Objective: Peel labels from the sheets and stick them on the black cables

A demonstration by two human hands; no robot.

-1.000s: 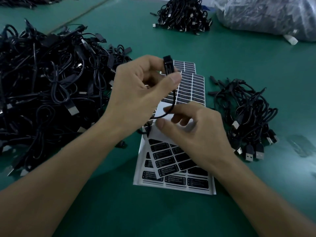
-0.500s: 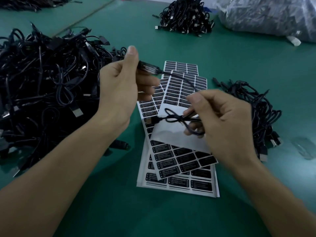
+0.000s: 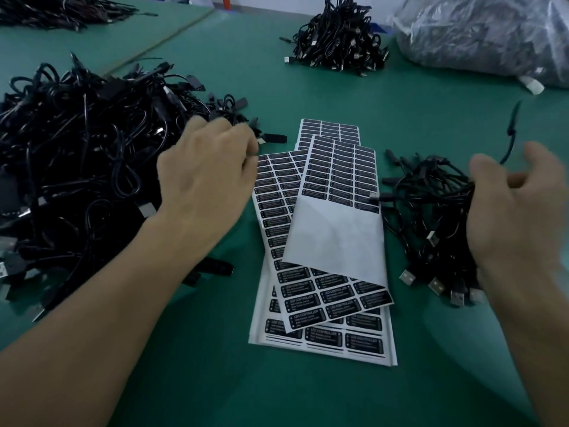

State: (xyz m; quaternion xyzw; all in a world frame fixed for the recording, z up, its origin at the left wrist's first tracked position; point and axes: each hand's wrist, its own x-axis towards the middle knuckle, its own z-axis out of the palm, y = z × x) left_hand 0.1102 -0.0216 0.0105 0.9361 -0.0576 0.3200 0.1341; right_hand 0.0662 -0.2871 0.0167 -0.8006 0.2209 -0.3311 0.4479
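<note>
- Green table fills the view.
- Big pile of tangled black cables sits at the left, reaching the table's left edge.
- Clear bag of dark contents lies at the far right.
- Label sheets lie centre, overlapped and fanned, between the big pile and the small pile. The top sheet's lower part is bare backing; black labels fill its upper rows. Lower sheets read "LED CONTROLLER".
- Small pile of cables sits right of the sheets, USB plugs pointing toward the near edge.
- Far pile of cables sits beyond the sheets, just left of the bag.
- Left hand is at the big pile's right edge, back up, fingers curled down among the cables; cannot tell whether it grasps 1.
- Right hand hovers over the small pile, blurred, fingers spread and released.
- 1 cable hangs in the air just above the right hand's fingers; contact cannot be told.
</note>
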